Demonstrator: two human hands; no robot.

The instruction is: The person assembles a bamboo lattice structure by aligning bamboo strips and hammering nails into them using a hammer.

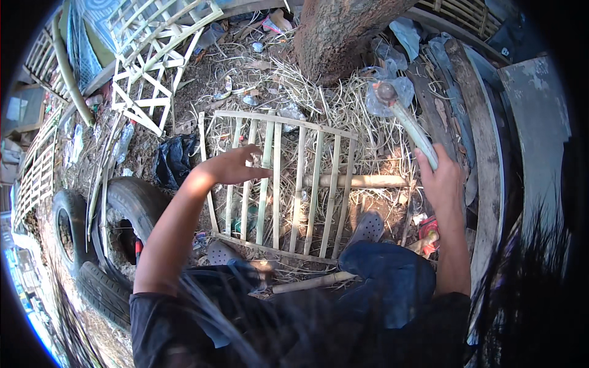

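Bare earth ground (pixel 199 80) is strewn with pale strips (pixel 319 104); a tree trunk (pixel 334 37) stands at its far edge, worn boards (pixel 472 92) line its right, tyres (pixel 138 199) its left; sunlight (pixel 392 164) falls in patches.

Head-worn wide fisheye, downward.

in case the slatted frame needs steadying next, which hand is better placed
Probably the left hand: it appears empty and open over the slatted frame, while the right hand grips a hammer-like tool to the frame's right.
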